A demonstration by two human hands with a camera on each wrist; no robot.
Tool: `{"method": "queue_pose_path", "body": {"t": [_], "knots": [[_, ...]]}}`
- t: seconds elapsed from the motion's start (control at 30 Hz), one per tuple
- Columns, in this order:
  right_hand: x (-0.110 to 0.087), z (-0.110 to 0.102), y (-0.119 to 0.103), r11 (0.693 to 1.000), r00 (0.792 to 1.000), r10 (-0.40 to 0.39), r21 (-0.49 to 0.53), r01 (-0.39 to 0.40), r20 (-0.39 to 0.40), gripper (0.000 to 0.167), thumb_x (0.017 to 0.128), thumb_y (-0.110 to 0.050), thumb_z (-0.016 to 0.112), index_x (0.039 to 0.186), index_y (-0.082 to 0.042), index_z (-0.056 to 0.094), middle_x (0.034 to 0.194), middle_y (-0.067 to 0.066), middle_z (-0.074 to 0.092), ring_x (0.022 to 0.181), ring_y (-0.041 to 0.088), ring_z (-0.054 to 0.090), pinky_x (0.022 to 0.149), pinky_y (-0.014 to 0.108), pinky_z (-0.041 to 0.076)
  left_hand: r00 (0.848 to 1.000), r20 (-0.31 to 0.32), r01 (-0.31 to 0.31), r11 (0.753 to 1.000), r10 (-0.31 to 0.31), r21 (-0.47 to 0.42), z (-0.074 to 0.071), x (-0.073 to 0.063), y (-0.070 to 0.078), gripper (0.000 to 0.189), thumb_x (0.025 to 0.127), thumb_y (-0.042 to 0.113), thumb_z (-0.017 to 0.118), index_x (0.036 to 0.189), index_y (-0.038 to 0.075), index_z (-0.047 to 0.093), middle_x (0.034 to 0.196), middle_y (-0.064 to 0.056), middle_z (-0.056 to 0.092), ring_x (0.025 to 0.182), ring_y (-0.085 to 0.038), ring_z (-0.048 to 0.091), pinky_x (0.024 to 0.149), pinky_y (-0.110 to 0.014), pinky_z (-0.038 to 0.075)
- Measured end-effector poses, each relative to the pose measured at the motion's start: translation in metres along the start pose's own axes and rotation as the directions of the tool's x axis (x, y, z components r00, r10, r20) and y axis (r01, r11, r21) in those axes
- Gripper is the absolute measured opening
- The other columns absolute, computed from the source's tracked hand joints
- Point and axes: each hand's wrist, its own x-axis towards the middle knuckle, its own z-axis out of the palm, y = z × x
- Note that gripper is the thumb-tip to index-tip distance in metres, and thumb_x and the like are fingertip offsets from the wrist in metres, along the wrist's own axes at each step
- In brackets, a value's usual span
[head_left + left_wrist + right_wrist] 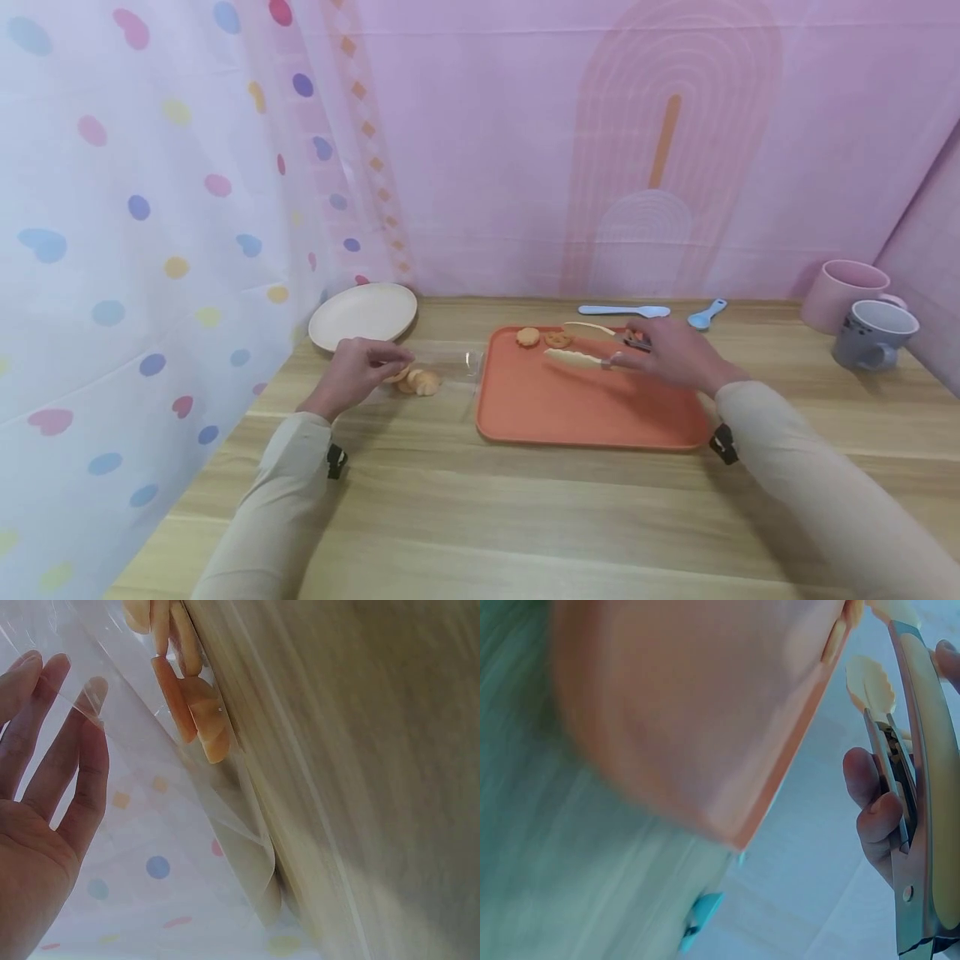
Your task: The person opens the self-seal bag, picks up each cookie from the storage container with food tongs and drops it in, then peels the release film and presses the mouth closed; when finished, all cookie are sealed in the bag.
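Note:
My left hand pinches the edge of a clear plastic bag between thumb and fingers. Several pale-brown biscuits lie inside the bag on the table; in the left wrist view the biscuits show through the film. My right hand grips metal tongs with cream scalloped tips, which are spread apart above an orange tray. Near the tray's back edge lie a round biscuit and a pretzel-shaped biscuit, close to the tong tips.
A cream plate stands behind my left hand. Along the back of the wooden table lie a light-blue spatula and a blue spoon. A pink mug and a grey mug stand at the right.

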Motion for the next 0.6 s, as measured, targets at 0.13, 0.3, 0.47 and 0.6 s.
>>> {"method": "queue_pose_path", "body": {"t": [0.13, 0.3, 0.47, 0.6], "knots": [[-0.002, -0.002, 0.008, 1.000, 1.000, 0.019, -0.007, -0.019, 0.005, 0.048, 0.090, -0.047, 0.073, 0.111, -0.004, 0.067, 0.066, -0.002, 0.049, 0.064, 0.013, 0.043, 0.057, 0.026, 0.035, 1.000, 0.008, 0.005, 1.000, -0.005, 0.002, 0.000, 0.001, 0.001, 0.012, 0.088, 0.004, 0.075, 0.098, 0.004, 0.079, 0.100, -0.013, 0.079, 0.091, -0.028, 0.077, 0.080, -0.039, 0.064], [0.003, 0.000, 0.011, 1.000, 1.000, 0.008, -0.017, -0.008, 0.000, 0.041, 0.089, -0.046, 0.073, 0.097, -0.006, 0.067, 0.067, -0.002, 0.051, 0.065, 0.014, 0.046, 0.057, 0.026, 0.037, 1.000, 0.000, 0.006, 1.000, -0.006, 0.004, -0.001, 0.000, 0.002, 0.011, 0.088, 0.004, 0.075, 0.098, 0.004, 0.080, 0.099, -0.013, 0.079, 0.089, -0.028, 0.077, 0.078, -0.037, 0.064], [0.013, 0.000, 0.009, 1.000, 1.000, 0.008, -0.023, -0.008, 0.008, 0.041, 0.088, -0.046, 0.075, 0.077, -0.011, 0.056, 0.064, -0.003, 0.046, 0.063, 0.014, 0.044, 0.055, 0.025, 0.033, 1.000, -0.011, -0.006, 1.000, 0.006, 0.007, -0.001, 0.001, 0.002, 0.011, 0.087, 0.004, 0.075, 0.097, 0.005, 0.080, 0.098, -0.012, 0.080, 0.089, -0.027, 0.077, 0.078, -0.036, 0.064], [0.018, -0.001, 0.007, 1.000, 0.999, 0.015, -0.011, -0.015, 0.036, 0.039, 0.088, -0.043, 0.075, 0.077, -0.012, 0.055, 0.063, -0.003, 0.045, 0.062, 0.014, 0.043, 0.055, 0.026, 0.030, 1.000, -0.013, -0.005, 1.000, 0.005, 0.006, 0.000, 0.001, 0.001, 0.011, 0.088, 0.004, 0.075, 0.097, 0.005, 0.080, 0.098, -0.012, 0.080, 0.089, -0.027, 0.077, 0.077, -0.035, 0.064]]}}
